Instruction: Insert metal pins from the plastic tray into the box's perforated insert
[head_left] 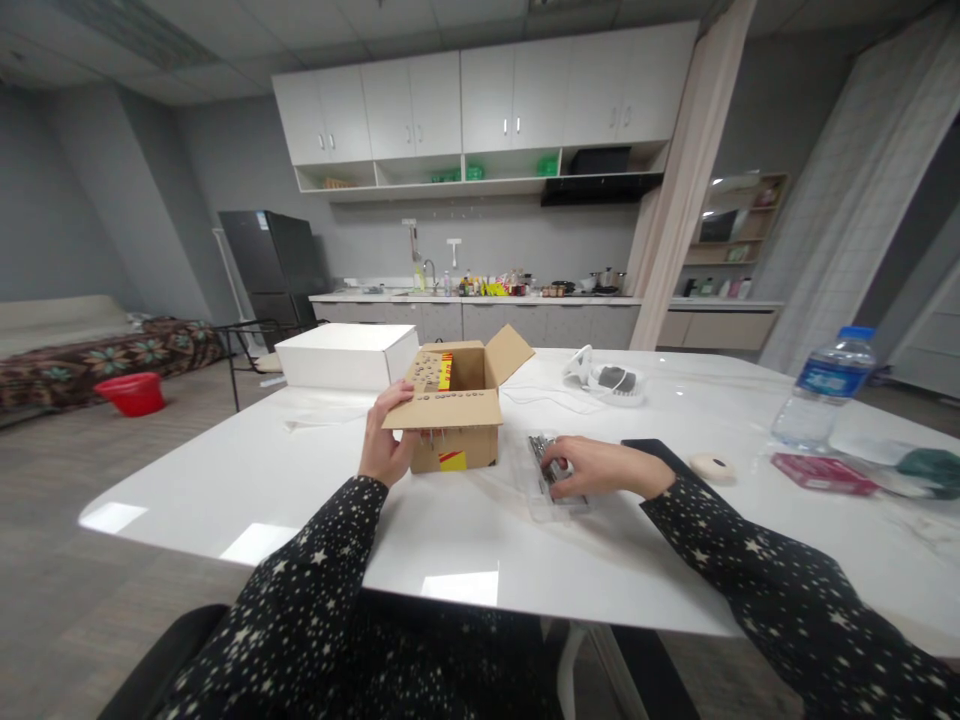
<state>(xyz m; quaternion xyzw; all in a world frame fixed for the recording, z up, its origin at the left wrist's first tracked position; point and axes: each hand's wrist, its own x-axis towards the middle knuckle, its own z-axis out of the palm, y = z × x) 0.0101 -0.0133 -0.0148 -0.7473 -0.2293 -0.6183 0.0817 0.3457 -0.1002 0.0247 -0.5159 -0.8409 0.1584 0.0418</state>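
My left hand point(387, 436) grips the left side of an open cardboard box point(475, 444), thumb under the front flap point(450, 412) and fingers over it. Rows of small round metal heads dot the flaps, and thin shanks poke out below the front one. My right hand point(583, 466) reaches into a clear plastic case point(553, 510) right of the box. Its fingers are curled down and drawn together among small metal fasteners point(537, 450), which look like screws or nails. Whatever is between the fingertips is too small to make out.
A white box point(345, 352) stands behind on the left. A white device with a cable point(616, 384) lies farther back. To the right are a dark flat object point(660, 456), a small round cream object point(711, 467), a pink packet point(823, 474) and a water bottle point(823, 392).
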